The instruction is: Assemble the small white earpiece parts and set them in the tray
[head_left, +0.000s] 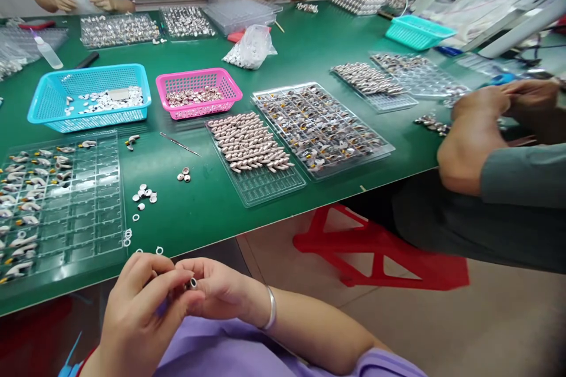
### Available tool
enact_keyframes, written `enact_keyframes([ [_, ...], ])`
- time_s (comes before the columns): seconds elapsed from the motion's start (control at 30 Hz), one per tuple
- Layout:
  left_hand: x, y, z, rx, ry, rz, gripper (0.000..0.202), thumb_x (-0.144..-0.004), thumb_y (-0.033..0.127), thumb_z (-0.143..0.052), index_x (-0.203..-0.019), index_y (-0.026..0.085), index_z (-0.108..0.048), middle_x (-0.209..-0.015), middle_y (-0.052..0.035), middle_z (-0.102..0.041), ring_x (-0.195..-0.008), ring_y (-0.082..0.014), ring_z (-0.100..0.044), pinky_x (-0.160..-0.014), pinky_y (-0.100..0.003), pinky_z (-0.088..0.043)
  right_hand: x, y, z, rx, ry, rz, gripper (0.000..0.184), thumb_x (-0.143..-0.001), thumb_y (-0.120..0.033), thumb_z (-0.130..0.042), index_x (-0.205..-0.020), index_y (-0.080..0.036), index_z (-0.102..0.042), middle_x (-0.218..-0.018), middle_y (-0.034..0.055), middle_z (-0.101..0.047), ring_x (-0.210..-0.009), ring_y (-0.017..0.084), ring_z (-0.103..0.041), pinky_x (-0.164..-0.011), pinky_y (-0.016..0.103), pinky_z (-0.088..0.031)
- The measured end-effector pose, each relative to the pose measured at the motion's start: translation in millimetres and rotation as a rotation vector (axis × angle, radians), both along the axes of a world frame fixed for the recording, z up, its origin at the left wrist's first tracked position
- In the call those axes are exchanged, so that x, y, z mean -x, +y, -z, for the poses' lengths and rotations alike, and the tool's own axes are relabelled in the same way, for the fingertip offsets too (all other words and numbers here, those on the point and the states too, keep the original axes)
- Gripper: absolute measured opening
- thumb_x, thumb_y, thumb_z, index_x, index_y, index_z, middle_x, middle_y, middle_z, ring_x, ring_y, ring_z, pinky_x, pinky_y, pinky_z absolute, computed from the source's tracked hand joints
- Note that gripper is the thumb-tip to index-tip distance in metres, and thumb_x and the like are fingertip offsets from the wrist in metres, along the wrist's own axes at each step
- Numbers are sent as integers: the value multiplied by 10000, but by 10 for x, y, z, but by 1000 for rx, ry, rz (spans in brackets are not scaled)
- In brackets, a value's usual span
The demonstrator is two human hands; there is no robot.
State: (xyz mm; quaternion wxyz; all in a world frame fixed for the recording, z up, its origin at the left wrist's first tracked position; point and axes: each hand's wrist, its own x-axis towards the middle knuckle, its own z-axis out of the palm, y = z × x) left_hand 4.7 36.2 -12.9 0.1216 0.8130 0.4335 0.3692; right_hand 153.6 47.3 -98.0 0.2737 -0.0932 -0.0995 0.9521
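Observation:
Over my lap, just off the table's front edge, my left hand and my right hand meet with fingertips pinched together. Between them is a small part with a dark round end and white rim; fingers cover most of it. Loose white rings lie on the green table just beyond my hands, with white round caps behind them. Further in are three brownish caps and a pair of tweezers. To the left, a clear compartment tray holds rows of small white-and-dark earphone-like pieces.
A blue basket and a pink basket hold small parts. Trays of beige pieces and dark pieces stand centre. A co-worker's arm is at right, above a red stool. Two people sit opposite.

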Motion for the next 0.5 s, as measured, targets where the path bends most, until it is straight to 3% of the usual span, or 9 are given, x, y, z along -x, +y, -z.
enact_keyframes([
  [0.1,8,-17,1,16,-32,-13,96,-839,173,-694,-932,187,-677,-798,-11,-601,-683,-123,-575,-587,-226,-514,-17,6,-66,-30,-31,70,411,-600,-298,-924,-823,-123,-626,-753,-4,-646,-674,82,-591,-677,215,-446],
  [0.17,20,-27,21,75,-88,-48,89,-835,201,-708,-922,202,-687,-816,-6,-598,-686,-117,-593,-590,-214,-524,-41,14,-130,-85,-80,202,374,-627,-286,-910,-852,-148,-644,-798,-2,-670,-719,85,-613,-690,203,-457],
  [0.27,32,-37,85,224,-241,-83,73,-831,256,-722,-895,231,-697,-813,9,-584,-655,-105,-599,-565,-195,-529,-85,14,-212,-277,-197,393,334,-638,-295,-899,-869,-191,-683,-871,5,-701,-806,111,-642,-740,229,-499],
  [0.37,30,-49,165,312,-395,-55,59,-831,284,-724,-878,254,-707,-783,20,-572,-634,-105,-591,-518,-185,-514,-107,-8,-240,-465,-352,490,264,-652,-290,-883,-849,-201,-733,-858,20,-722,-802,137,-657,-735,259,-540],
  [0.5,25,-52,219,310,-432,-38,23,-841,238,-710,-844,255,-725,-767,22,-569,-646,-107,-590,-512,-177,-508,-90,-48,-224,-516,-437,609,203,-674,-234,-865,-855,-218,-776,-840,28,-753,-727,137,-683,-664,240,-575],
])
